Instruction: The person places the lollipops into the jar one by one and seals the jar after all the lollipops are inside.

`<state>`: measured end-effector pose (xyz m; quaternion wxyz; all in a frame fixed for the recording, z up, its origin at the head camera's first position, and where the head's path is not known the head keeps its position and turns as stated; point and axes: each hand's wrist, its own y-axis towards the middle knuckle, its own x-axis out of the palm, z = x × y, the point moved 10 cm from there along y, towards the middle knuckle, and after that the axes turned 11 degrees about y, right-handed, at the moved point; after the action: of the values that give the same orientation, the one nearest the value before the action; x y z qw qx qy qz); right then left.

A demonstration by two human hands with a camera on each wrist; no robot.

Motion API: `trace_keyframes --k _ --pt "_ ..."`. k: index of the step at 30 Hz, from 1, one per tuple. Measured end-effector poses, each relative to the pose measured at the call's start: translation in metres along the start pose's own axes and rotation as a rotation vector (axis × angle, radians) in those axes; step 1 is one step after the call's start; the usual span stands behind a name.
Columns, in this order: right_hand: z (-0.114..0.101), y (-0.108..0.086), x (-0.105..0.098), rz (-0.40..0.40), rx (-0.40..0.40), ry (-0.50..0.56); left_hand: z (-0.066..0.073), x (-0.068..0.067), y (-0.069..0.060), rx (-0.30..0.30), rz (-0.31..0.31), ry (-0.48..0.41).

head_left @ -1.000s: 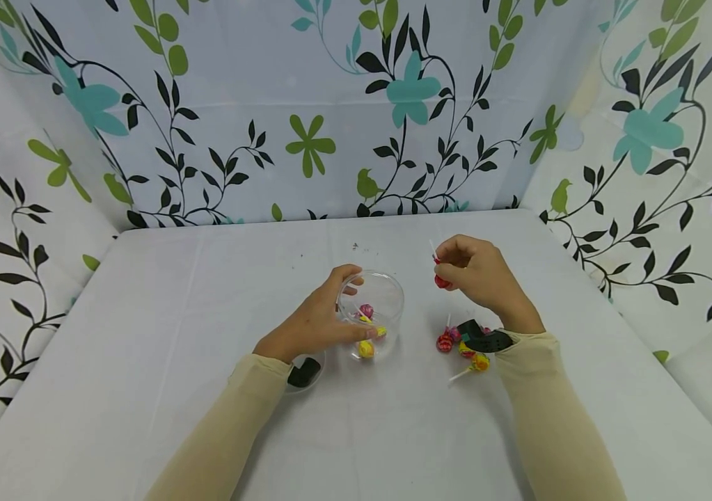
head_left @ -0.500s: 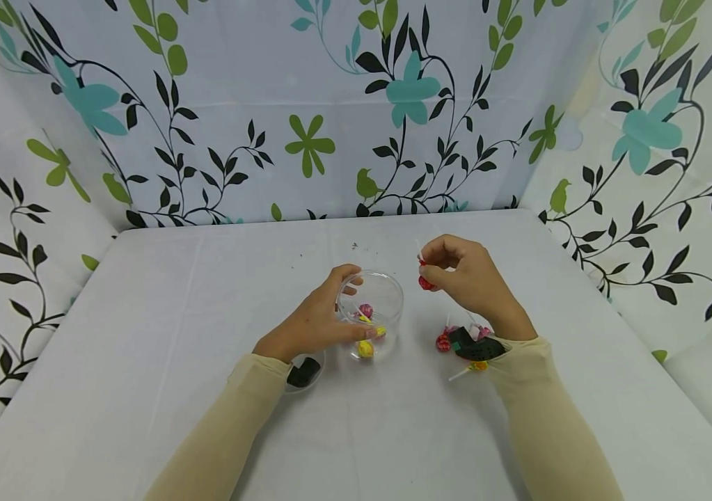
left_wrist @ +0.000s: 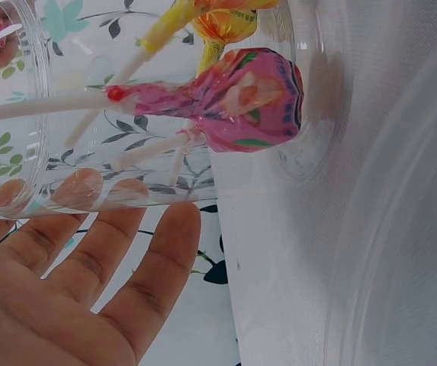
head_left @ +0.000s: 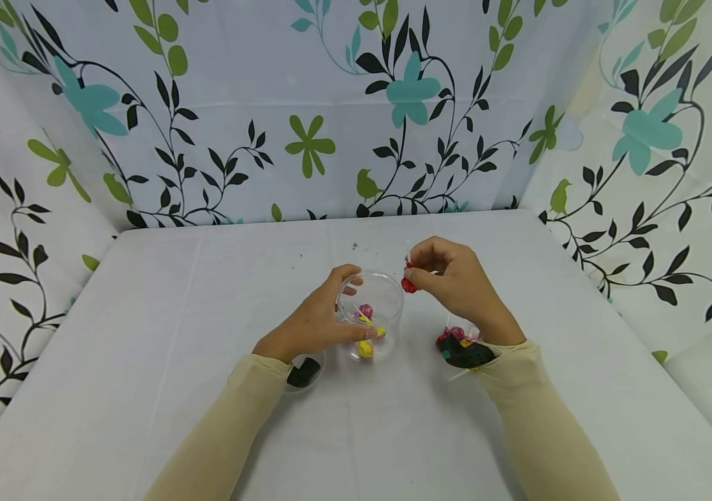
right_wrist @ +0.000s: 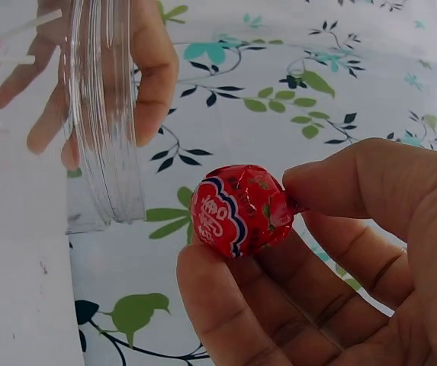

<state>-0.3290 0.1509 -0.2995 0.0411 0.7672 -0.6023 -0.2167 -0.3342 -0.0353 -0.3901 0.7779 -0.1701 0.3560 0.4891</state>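
My left hand [head_left: 312, 323] grips a clear plastic jar [head_left: 395, 296] standing on the white table, thumb in front and fingers behind. Inside lie several wrapped lollipops; a pink one [left_wrist: 252, 99] and a yellow-orange one [left_wrist: 226, 27] show through the wall in the left wrist view. With thumb and fingers, my right hand [head_left: 459, 289] pinches a red-wrapped lollipop [right_wrist: 241, 210] just right of the jar's rim, at about its height in the head view. The lollipop's stick is mostly hidden by the fingers.
Below my right wrist lies a small pile of lollipops [head_left: 456, 332], partly covered by the black wrist strap [head_left: 465, 353]. A clear round lid or dish [head_left: 317, 381] lies partly under my left wrist. Patterned cloth [head_left: 312, 146] borders the table's back and sides.
My right hand has carried the red lollipop leftward, close to the jar's rim. Its wrist now covers more of the pile. The left hand and jar have stayed put.
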Motion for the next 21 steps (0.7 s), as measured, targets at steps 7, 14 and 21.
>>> trace_keyframes --k 7,14,21 --pt "0.0037 0.0007 0.0054 -0.007 0.017 0.006 -0.0010 0.0006 -0.0001 -0.003 -0.006 -0.004" --pt "0.0039 0.0009 0.0060 -0.020 0.013 -0.055 0.0004 0.0019 -0.0004 -0.012 -0.016 -0.004" --pt "0.0043 0.0001 0.0003 -0.020 0.029 -0.115 0.0016 0.0001 -0.0001 0.022 -0.009 -0.009"
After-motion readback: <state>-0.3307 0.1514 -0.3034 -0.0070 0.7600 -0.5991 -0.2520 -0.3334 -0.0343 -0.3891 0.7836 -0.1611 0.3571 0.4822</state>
